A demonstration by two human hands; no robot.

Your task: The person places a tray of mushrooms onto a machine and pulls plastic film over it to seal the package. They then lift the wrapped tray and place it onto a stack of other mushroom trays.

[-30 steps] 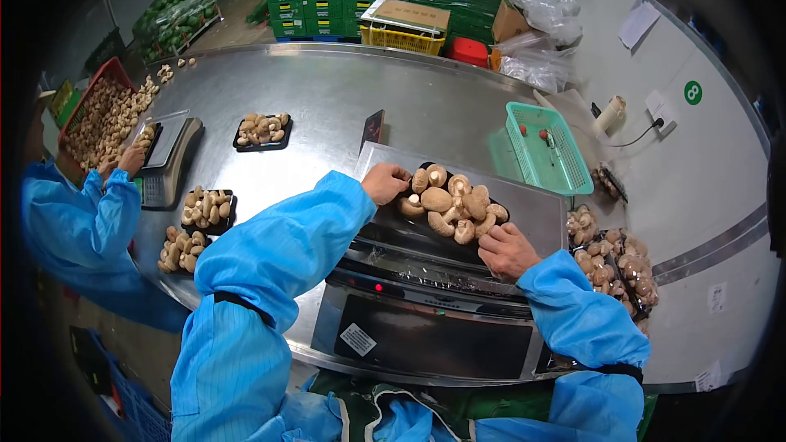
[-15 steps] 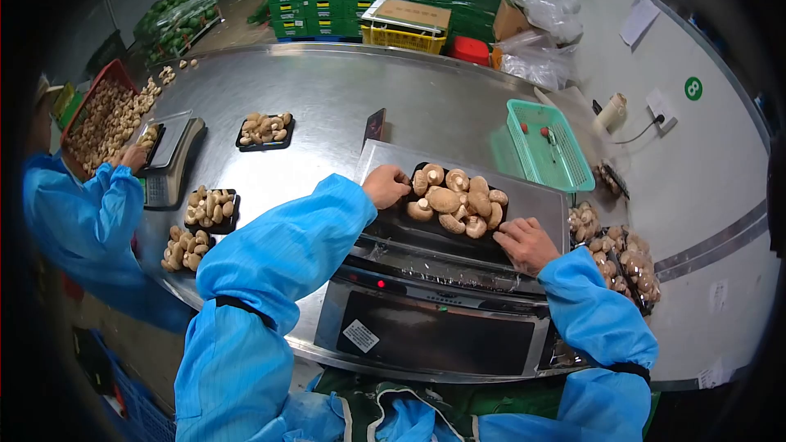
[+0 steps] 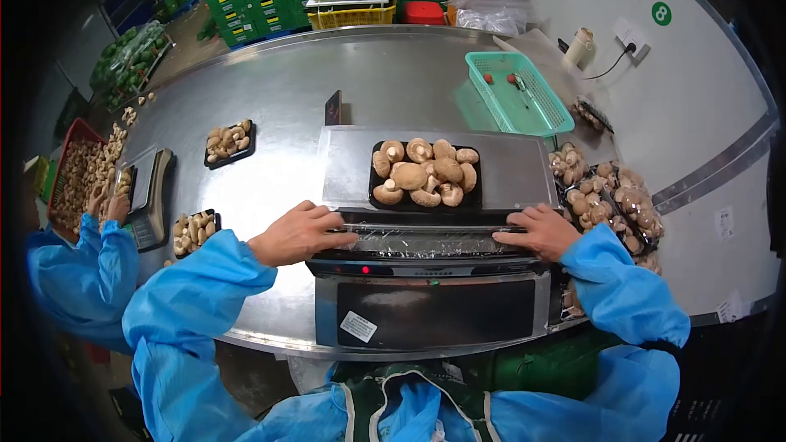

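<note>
A black tray of brown mushrooms [image 3: 426,173] lies on the metal plate of a wrapping machine [image 3: 524,168]. In front of it a roll of clear film [image 3: 426,241] runs across the machine. My left hand [image 3: 304,233] is at the roll's left end, fingers together on the film's edge. At the right end, my right hand [image 3: 536,231] has its thumb and fingers closed at the film's edge. The film between the fingers is too thin to make out clearly. Neither hand touches the tray.
Trays of mushrooms [image 3: 230,143] stand to the left, near a scale [image 3: 150,196] and a co-worker's hands [image 3: 108,203]. A green basket [image 3: 520,94] is behind right. Wrapped mushrooms [image 3: 610,200] are piled at right. A phone-like dark object [image 3: 333,108] stands behind the machine.
Both hands have left the sides of the mushroom tray and moved toward me, to the two ends of the film roll. The view has shifted, and the tray sits straighter on the plate.
</note>
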